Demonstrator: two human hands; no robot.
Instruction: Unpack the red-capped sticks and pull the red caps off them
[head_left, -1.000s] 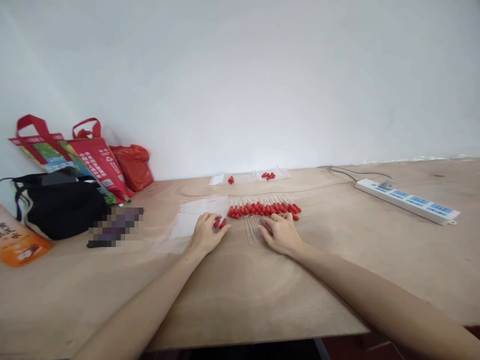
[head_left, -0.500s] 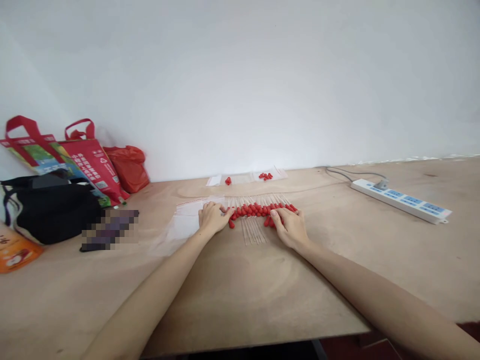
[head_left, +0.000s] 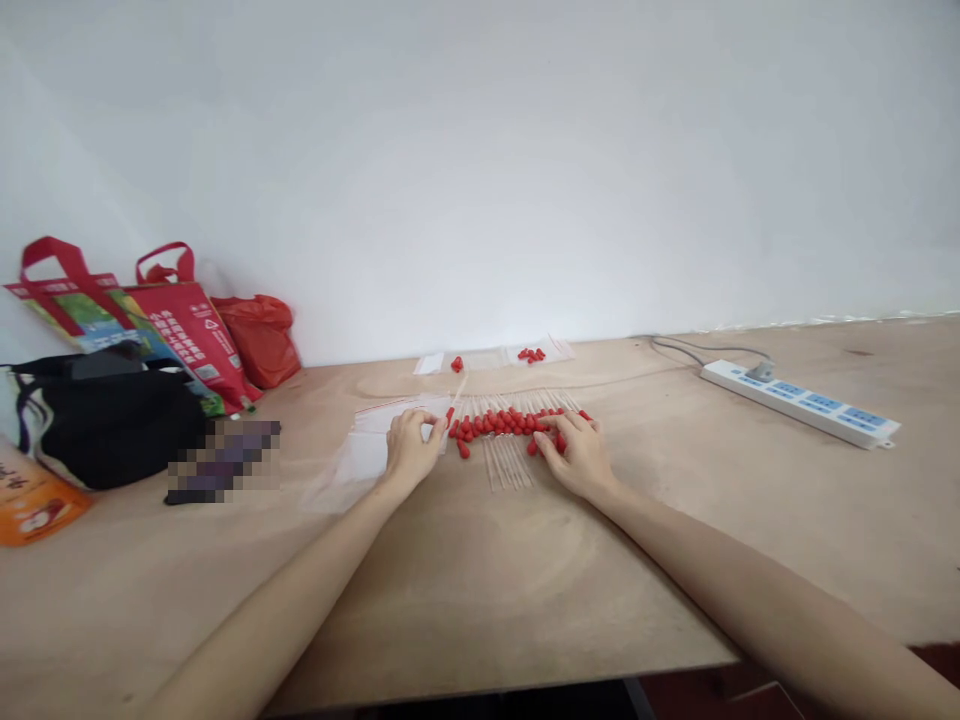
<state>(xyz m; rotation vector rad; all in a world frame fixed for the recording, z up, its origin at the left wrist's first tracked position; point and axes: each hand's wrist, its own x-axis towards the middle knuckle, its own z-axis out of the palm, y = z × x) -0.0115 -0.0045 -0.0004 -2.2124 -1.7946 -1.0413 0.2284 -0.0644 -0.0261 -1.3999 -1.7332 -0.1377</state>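
Note:
A row of thin pale sticks with red bulb-shaped tips (head_left: 495, 422) lies on the wooden table. Most of the shafts point toward the wall, and a smaller bunch of shafts (head_left: 510, 465) points toward me. At the row's left end, my left hand (head_left: 415, 440) pinches one red-tipped stick (head_left: 450, 414), whose shaft slants up and away. My right hand (head_left: 576, 450) curls round the red tips at the right end, its thumb and forefinger on either side of some; its fingers partly cover them. Beside my left hand lie clear zip bags (head_left: 360, 455) with white paper.
Near the wall lies a flat clear bag (head_left: 487, 357) with small red pieces (head_left: 531, 355) on it. A white power strip (head_left: 799, 402) and its cable are at the right. Shopping bags (head_left: 191, 335), a black bag (head_left: 112, 415) and an orange pouch (head_left: 37, 500) crowd the left.
My left hand has shifted slightly left, and a red-tipped stick now stands out at its fingertips. My right fingers have moved a little over the tips at the right end.

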